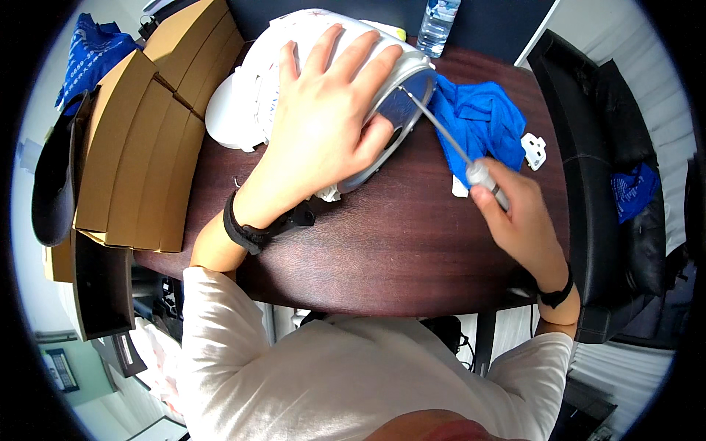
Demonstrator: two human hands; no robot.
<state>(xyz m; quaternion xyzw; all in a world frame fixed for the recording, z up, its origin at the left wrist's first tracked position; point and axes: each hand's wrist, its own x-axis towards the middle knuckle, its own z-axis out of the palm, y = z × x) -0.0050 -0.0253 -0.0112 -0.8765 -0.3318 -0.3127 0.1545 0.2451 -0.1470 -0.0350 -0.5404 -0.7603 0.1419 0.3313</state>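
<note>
1. The left hand (323, 121) lies palm down, fingers spread, on a white, rounded plastic appliance (265, 62) on the tabletop (368, 257).
2. The appliance's flat, bluish oval face (401, 110) turns right, toward the right hand (515, 209); the face's long axis slants from far right to near left, beside the left thumb.
3. The right hand, apart from the left, is closed around a slim metal screwdriver with a grey handle (479, 175). Its shaft points away and leftward, the tip at the face; I cannot tell whether they touch.
4. Beyond the right hand lies a crumpled blue cloth (485, 121).
5. Beyond both hands stands a clear plastic bottle (439, 28); its fill level is unclear.
6. Left of the left hand stand brown cardboard boxes (132, 154), contents hidden.
</note>
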